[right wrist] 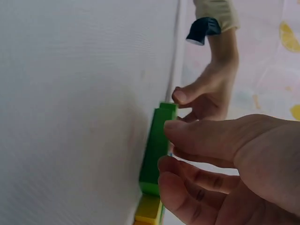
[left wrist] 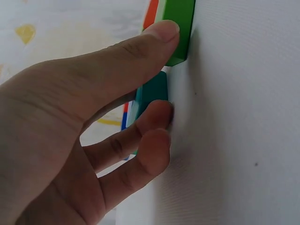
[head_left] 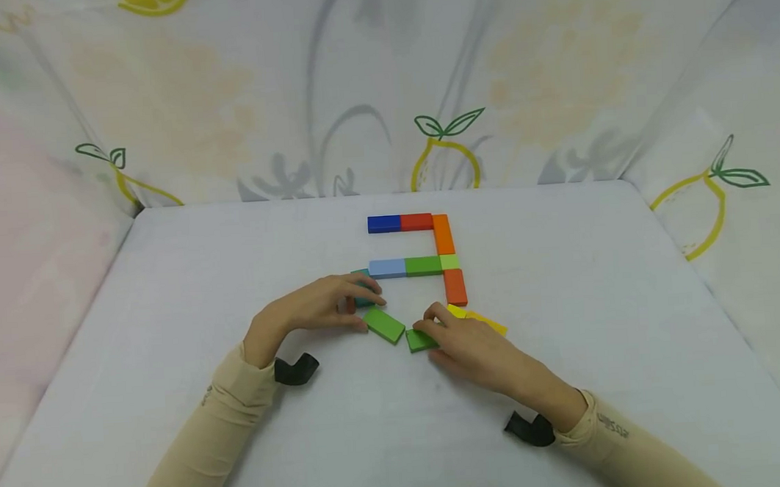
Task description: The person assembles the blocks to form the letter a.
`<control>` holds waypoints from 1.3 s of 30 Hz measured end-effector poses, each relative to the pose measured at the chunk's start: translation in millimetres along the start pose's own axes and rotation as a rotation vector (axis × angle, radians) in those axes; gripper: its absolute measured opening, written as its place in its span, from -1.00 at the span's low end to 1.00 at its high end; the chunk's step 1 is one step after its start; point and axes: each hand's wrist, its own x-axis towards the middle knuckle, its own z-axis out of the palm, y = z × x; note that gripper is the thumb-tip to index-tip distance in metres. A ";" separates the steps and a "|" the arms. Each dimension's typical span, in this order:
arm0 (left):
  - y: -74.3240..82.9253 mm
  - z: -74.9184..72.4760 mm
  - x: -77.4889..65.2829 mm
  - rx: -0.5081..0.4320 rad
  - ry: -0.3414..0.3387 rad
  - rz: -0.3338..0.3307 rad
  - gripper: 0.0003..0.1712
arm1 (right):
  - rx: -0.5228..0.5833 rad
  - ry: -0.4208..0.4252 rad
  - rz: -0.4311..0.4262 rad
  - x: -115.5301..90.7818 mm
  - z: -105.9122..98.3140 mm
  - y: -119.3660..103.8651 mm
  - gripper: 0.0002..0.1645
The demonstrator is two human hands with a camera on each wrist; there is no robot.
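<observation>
My left hand [head_left: 320,304] has its thumb against the end of a tilted green block [head_left: 385,325]. Its fingers bend loosely beside a teal block [left wrist: 153,89], which they partly cover in the head view. With thumb and fingertips, my right hand [head_left: 478,351] pinches a second green block [head_left: 420,340]; the palm side hides its right end. The two green blocks lie close together, a narrow gap between them in the head view. A yellow block [head_left: 456,311] and a yellow-orange block [head_left: 489,322] lie just beyond the right hand, partly covered by it.
Farther back, a dark blue block [head_left: 384,224] and a red block [head_left: 417,222] meet an orange block [head_left: 443,234]. Below run a light blue block [head_left: 388,268], a green block [head_left: 423,266], a lime block [head_left: 449,262] and an orange-red block [head_left: 455,287]. All lie on a white table [head_left: 231,244].
</observation>
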 end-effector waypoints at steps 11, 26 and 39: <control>-3.2 -3.9 -3.6 -0.026 -0.028 0.013 -0.61 | -0.002 0.050 0.016 9.7 10.6 -7.8 -0.68; -6.3 -4.8 -6.7 -0.085 -0.040 0.011 -0.60 | 0.020 0.062 0.041 14.9 12.3 -7.8 -0.65; -7.6 -6.4 -8.0 -0.103 0.021 -0.024 -0.45 | 0.179 0.114 0.076 7.6 -24.2 25.1 -0.66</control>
